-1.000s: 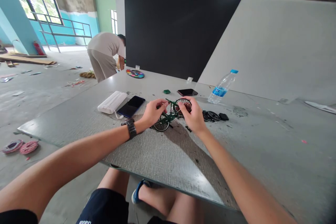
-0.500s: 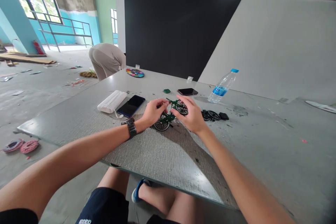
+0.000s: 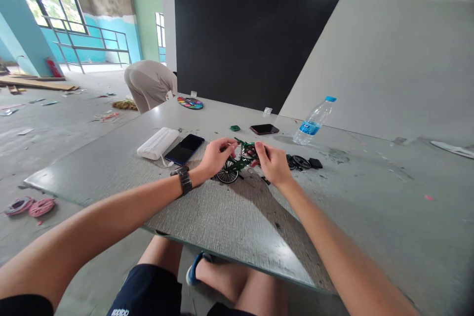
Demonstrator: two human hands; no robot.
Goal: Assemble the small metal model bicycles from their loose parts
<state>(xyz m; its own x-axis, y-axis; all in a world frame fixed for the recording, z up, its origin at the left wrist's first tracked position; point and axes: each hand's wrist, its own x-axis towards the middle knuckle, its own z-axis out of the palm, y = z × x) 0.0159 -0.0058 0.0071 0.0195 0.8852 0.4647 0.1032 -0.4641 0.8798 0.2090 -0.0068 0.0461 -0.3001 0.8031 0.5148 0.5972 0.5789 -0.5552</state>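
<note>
A small green model bicycle [image 3: 241,162] with black spoked wheels stands on the grey table [image 3: 207,215] between my hands. My left hand [image 3: 219,155] is closed, thumb and fingertips pinching the bicycle's upper left part. On the other side, my right hand [image 3: 272,162] is closed around the far wheel end, its thumb on top and its fingers partly hidden behind. The near wheel [image 3: 227,173] shows below my left hand. Right of my right hand lie loose black wheels and parts [image 3: 300,162]. Behind the bicycle is a small green piece [image 3: 235,128].
Left of my hands lie a dark phone [image 3: 185,149] and a white power bank [image 3: 158,143] with a cable. Further back are another phone [image 3: 264,129], a paint palette [image 3: 190,103] and a water bottle [image 3: 314,122]. A person [image 3: 150,84] bends over beyond the table.
My right hand's fingers have curled in from a spread pose and now close on the bicycle's far wheel end. A small black piece shows on the table below that hand. My left hand stays put.
</note>
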